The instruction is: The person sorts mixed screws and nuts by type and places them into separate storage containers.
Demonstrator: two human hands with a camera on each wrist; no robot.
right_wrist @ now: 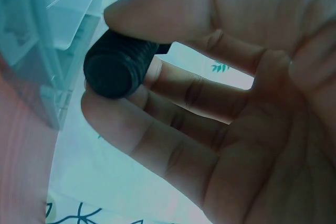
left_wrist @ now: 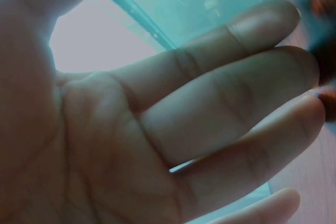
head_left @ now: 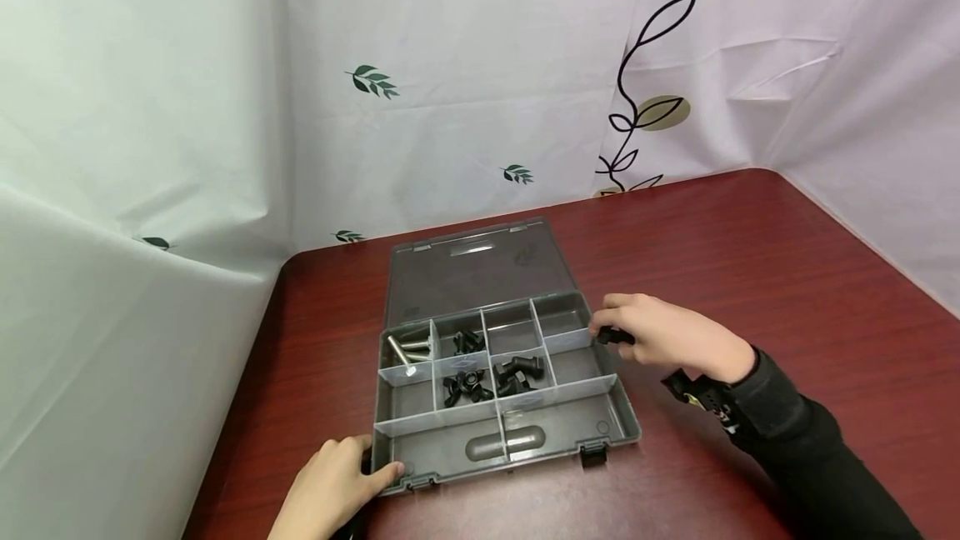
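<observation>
A grey plastic compartment box [head_left: 566, 419] lies open on the table, its lid [head_left: 476, 273] folded back behind it. My left hand [head_left: 330, 477] holds its front left corner, thumb over the rim and fingers along the outer side. At the right wall, my right hand [head_left: 667, 336] pinches a black threaded bolt [right_wrist: 113, 66] between thumb and fingers. Silver metal pins [head_left: 401, 352] sit in the back left compartment. Small black parts [head_left: 468, 342], black knob-like pieces [head_left: 467, 386] and black bolts [head_left: 519, 373] fill the middle compartments.
The dark red table [head_left: 712, 257] extends to the right of the box. White cloth [head_left: 450, 132] with a leaf print hangs along the back and both sides. Two latches, one of them the right latch [head_left: 593, 455], stick out at the box's front edge.
</observation>
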